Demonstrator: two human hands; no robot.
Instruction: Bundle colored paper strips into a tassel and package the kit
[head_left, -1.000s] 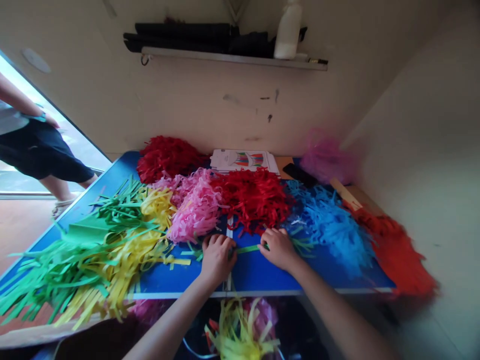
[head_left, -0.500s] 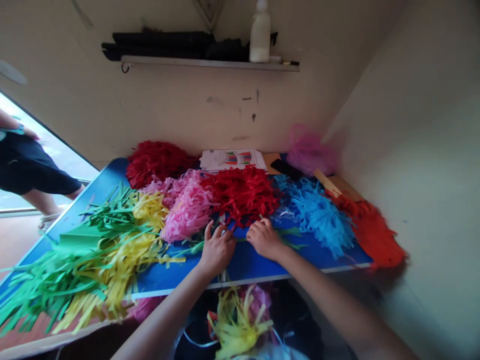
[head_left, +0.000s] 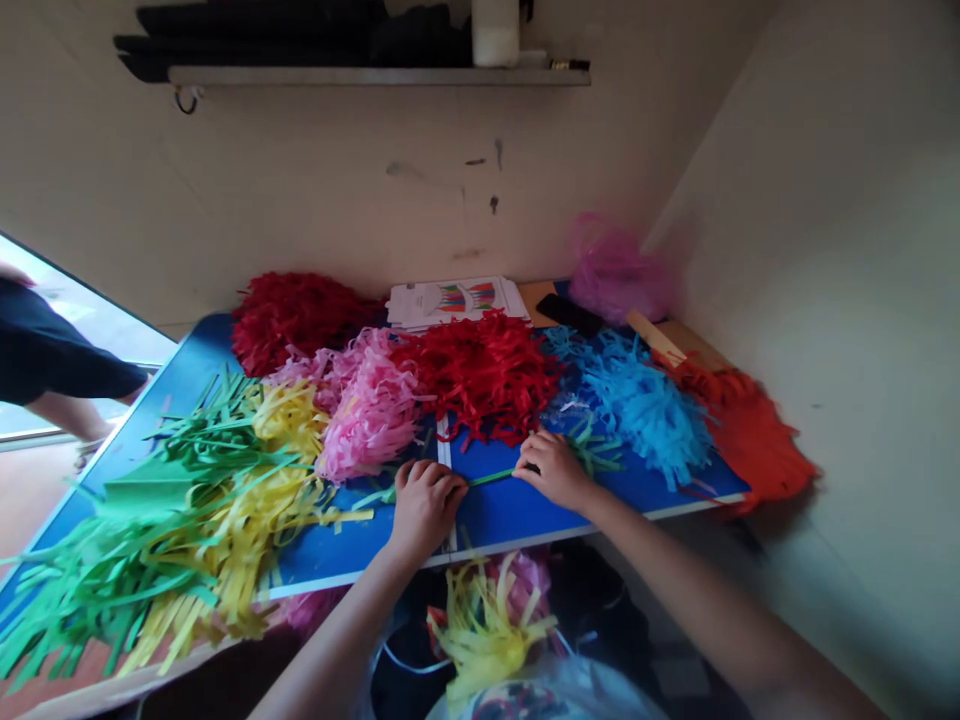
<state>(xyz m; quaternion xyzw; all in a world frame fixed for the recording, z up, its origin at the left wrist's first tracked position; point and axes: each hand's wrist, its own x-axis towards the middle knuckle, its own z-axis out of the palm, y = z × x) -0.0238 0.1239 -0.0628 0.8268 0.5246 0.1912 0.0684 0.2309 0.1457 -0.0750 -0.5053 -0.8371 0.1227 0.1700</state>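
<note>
A green fringed paper strip (head_left: 491, 479) is stretched level above the blue table (head_left: 360, 550), its middle narrow like a twisted cord. My left hand (head_left: 427, 505) is closed on it at one side, and my right hand (head_left: 555, 472) pinches it at the other. Loose green fringe fans out beyond each hand, more of it past the right. The fingertips are partly hidden. Just behind my hands lies a pile of red paper fringe (head_left: 487, 375), with pink fringe (head_left: 371, 410) to its left and blue fringe (head_left: 645, 410) to its right.
Green fringe (head_left: 97, 570) and yellow fringe (head_left: 247, 540) hang over the left edge, orange fringe (head_left: 765, 440) over the right. Papers (head_left: 457, 300), a dark phone (head_left: 568, 313) and a pink plastic bag (head_left: 622, 275) lie at the back. Above is a shelf (head_left: 375, 76). A person's leg (head_left: 67, 415) shows left.
My hands have moved apart, the right one going rightward, so more of the green strip shows between them. The view has tilted down slightly.
</note>
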